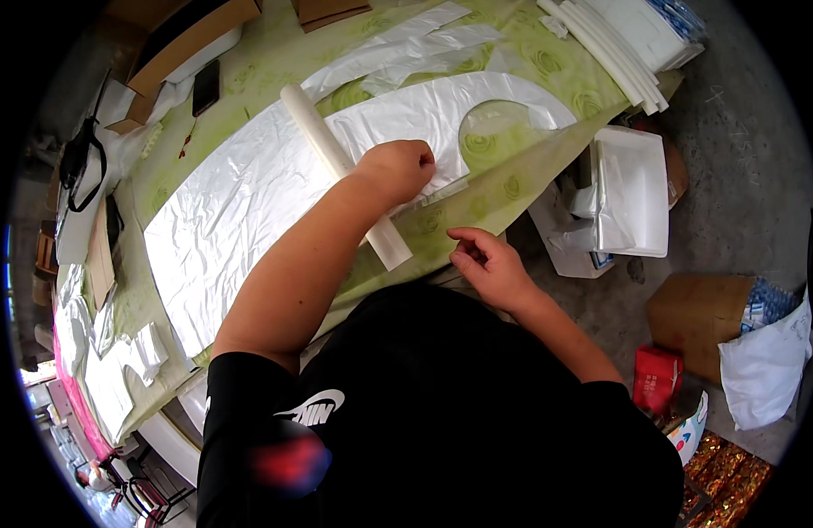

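A long white plastic bag or film, wrinkled and shiny, lies flat on the table, its right end curving around a cut-out. Across it rests a white tube, passing beneath my left forearm. My left hand is closed in a fist over the film, just right of the tube; whatever its fingers hold, if anything, is hidden. Held in the air near the table's front edge is my right hand, its fingers loosely curled, thumb and forefinger apart with nothing visible between them.
A green flowered cloth covers the table. More film strips lie behind. White tubes are bundled at the far right; a phone lies far left. Foam boxes, a cardboard box and a red box stand right.
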A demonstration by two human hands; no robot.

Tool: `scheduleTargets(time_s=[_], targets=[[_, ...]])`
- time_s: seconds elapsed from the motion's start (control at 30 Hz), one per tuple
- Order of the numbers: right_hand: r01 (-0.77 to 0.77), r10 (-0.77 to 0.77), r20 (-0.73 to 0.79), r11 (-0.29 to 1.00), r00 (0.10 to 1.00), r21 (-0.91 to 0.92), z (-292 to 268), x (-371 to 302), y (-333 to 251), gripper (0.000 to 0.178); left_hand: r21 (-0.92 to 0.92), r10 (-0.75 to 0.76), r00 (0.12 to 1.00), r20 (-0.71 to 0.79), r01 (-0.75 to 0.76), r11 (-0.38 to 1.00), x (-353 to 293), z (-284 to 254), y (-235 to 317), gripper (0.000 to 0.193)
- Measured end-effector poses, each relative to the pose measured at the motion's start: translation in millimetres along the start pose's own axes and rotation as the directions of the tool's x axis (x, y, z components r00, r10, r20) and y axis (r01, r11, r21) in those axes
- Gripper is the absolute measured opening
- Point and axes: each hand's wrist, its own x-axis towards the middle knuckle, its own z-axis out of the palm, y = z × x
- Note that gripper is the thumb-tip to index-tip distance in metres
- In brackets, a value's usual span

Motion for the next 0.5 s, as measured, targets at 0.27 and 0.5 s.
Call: scheduleTargets(time_s=[0.27,0.5], targets=[[0.529,-0.611,-0.052,0.721,0.790,-0.447,-12.3,43.9,-34.6,0.030,-0.254,-0.060,0.992,-0.109,0.031,0.967,-22.2,-18.9,-7.8,0.030],[0.338,-0.585,-0.059,0.545,0.809,-0.768,-29.6,167.9,-22.5,0.041,-0.394,-0.054,0.963,-0.263,-0.056,0.918,-42.6,-15.9,-7.3,0.026]])
